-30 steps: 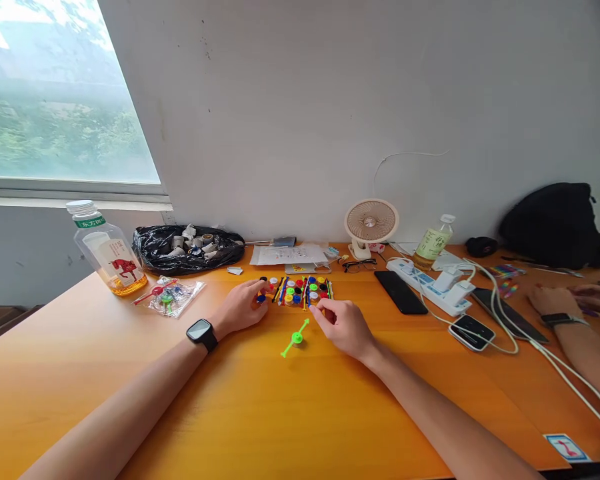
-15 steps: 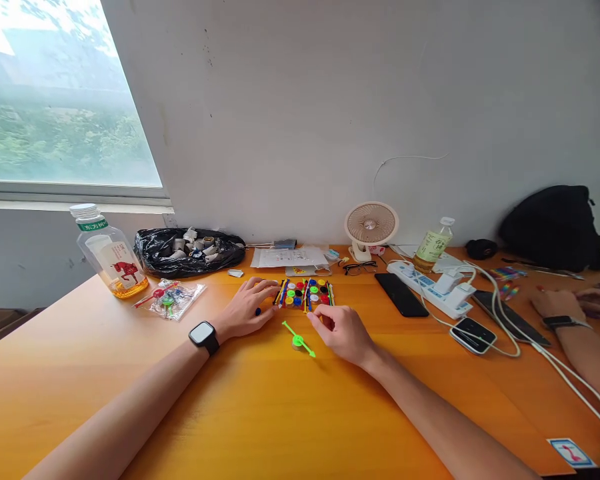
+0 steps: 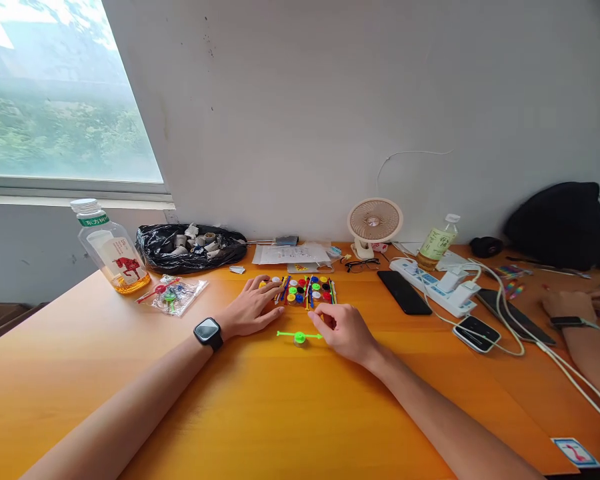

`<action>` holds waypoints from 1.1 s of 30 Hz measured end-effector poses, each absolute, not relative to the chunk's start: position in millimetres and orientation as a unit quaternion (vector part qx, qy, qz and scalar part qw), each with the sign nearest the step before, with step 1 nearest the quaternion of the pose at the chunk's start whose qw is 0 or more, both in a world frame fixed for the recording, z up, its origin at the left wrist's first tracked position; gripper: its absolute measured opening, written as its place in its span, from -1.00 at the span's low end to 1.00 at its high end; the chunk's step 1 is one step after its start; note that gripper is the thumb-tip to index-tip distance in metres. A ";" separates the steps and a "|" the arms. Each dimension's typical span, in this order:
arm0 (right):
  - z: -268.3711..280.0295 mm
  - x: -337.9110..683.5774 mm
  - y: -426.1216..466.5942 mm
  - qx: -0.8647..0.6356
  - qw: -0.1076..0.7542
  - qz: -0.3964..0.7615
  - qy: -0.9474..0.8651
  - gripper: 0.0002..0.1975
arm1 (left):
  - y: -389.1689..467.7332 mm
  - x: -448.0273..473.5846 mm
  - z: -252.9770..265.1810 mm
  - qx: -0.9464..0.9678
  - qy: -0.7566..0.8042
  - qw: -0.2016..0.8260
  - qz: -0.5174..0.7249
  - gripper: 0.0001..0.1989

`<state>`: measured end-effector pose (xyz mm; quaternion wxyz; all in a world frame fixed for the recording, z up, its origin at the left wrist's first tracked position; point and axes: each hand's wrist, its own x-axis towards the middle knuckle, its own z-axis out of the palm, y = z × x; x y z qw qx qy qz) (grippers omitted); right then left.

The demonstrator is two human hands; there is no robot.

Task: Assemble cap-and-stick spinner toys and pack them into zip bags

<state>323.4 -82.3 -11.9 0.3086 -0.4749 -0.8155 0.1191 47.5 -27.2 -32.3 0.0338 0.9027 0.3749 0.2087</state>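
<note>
My left hand [image 3: 254, 308] lies palm down on the table with its fingers spread. Its fingers reach over yellow and white discs, beside several coloured discs [image 3: 300, 299] and thin coloured sticks [image 3: 307, 293]. My right hand [image 3: 347, 330] is closed, with thumb and index finger together near the lower end of a stick. Whether anything sits between those fingertips is hidden. In front of the discs stands a green arrow spinner [image 3: 299, 337], its arrow lying crosswise and its tip near my right hand.
A clear packet with coloured spinners [image 3: 173, 295] and a large bottle [image 3: 115, 260] are at left. Behind lie a black bag of scraps [image 3: 153, 257] and papers [image 3: 293, 253]. Rightward are a fan [image 3: 375, 220], phone [image 3: 405, 292], power strip [image 3: 433, 287], cables and another person's hand [image 3: 570, 307].
The green arrow has turned from a slant to crosswise. My left hand has shifted slightly, and yellow and white discs now show by its fingers. My right hand stays nearly still.
</note>
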 end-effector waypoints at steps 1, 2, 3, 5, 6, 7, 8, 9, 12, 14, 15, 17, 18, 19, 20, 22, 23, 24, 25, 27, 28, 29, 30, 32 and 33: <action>-12.1 323.2 -82.4 -0.474 0.307 0.119 -0.816 -0.61 | -26.3 47.5 -33.3 0.903 0.376 0.034 0.205 -0.42; -12.4 323.0 -82.4 -0.473 0.306 0.119 -0.817 -0.62 | -25.0 47.6 -34.5 0.904 0.376 0.034 0.201 -0.39; -12.7 322.9 -82.3 -0.472 0.304 0.118 -0.819 -0.62 | -23.5 47.7 -35.8 0.906 0.375 0.033 0.196 -0.37; -13.2 322.5 -82.0 -0.474 0.300 0.118 -0.820 -0.62 | -20.5 48.2 -37.8 0.909 0.371 0.031 0.186 -0.33; -13.3 322.3 -81.9 -0.475 0.296 0.119 -0.820 -0.62 | -19.3 48.6 -38.4 0.910 0.370 0.030 0.184 -0.33; -13.3 322.1 -81.8 -0.477 0.294 0.119 -0.820 -0.62 | -18.6 49.1 -38.5 0.911 0.369 0.030 0.181 -0.32; -13.1 322.0 -81.7 -0.479 0.292 0.120 -0.819 -0.62 | -18.2 49.5 -38.4 0.911 0.369 0.030 0.180 -0.32; -13.0 321.8 -81.7 -0.479 0.291 0.120 -0.819 -0.62 | -18.2 50.0 -38.0 0.911 0.369 0.032 0.180 -0.31; -12.7 321.7 -81.6 -0.476 0.290 0.121 -0.822 -0.61 | -19.3 51.1 -36.3 0.910 0.368 0.036 0.186 -0.31; -12.9 322.0 -81.6 -0.473 0.289 0.123 -0.823 -0.62 | -20.9 51.2 -34.9 0.908 0.367 0.038 0.197 -0.33; -13.0 322.2 -81.5 -0.472 0.290 0.124 -0.824 -0.62 | -21.9 51.2 -34.0 0.907 0.366 0.038 0.204 -0.36; -12.9 322.5 -81.7 -0.471 0.290 0.125 -0.824 -0.63 | -24.6 51.0 -31.5 0.904 0.365 0.037 0.222 -0.45; -12.6 322.6 -82.0 -0.470 0.290 0.125 -0.824 -0.63 | -26.1 51.1 -30.2 0.901 0.364 0.036 0.232 -0.50; -12.2 322.6 -82.4 -0.469 0.289 0.126 -0.825 -0.63 | -27.5 51.2 -28.9 0.899 0.364 0.034 0.242 -0.55; -11.7 322.6 -82.9 -0.466 0.288 0.126 -0.827 -0.63 | -28.7 51.4 -27.9 0.896 0.363 0.031 0.252 -0.59; -10.8 322.4 -84.3 -0.461 0.283 0.125 -0.832 -0.62 | -30.0 52.0 -27.2 0.891 0.365 0.023 0.271 -0.65; -10.5 322.3 -85.0 -0.458 0.281 0.125 -0.834 -0.62 | -30.0 52.4 -27.5 0.889 0.366 0.018 0.276 -0.68; -10.5 322.1 -85.5 -0.456 0.278 0.124 -0.837 -0.62 | -29.6 52.6 -28.2 0.887 0.367 0.013 0.279 -0.69; -10.7 321.9 -85.9 -0.454 0.276 0.123 -0.838 -0.62 | -29.0 52.8 -29.1 0.886 0.369 0.008 0.280 -0.70; -11.8 321.6 -86.0 -0.452 0.281 0.125 -0.837 -0.69 | -27.4 52.7 -31.2 0.887 0.367 0.003 0.281 -0.72; -12.5 321.3 -85.7 -0.449 0.289 0.127 -0.836 -0.75 | -26.7 52.5 -32.0 0.886 0.365 0.002 0.284 -0.73; -13.2 321.1 -85.3 -0.443 0.301 0.129 -0.834 -0.82 | -26.1 52.2 -32.6 0.886 0.363 0.002 0.290 -0.74; -13.7 320.8 -84.9 -0.434 0.315 0.131 -0.834 -0.84 | -25.6 51.9 -33.1 0.885 0.360 0.002 0.295 -0.75; -14.1 320.3 -84.6 -0.409 0.333 0.131 -0.840 -0.84 | -24.8 51.2 -33.9 0.884 0.355 0.006 0.305 -0.77; -13.8 320.2 -84.9 -0.395 0.335 0.131 -0.845 -0.84 | -24.4 50.9 -34.3 0.883 0.353 0.009 0.310 -0.79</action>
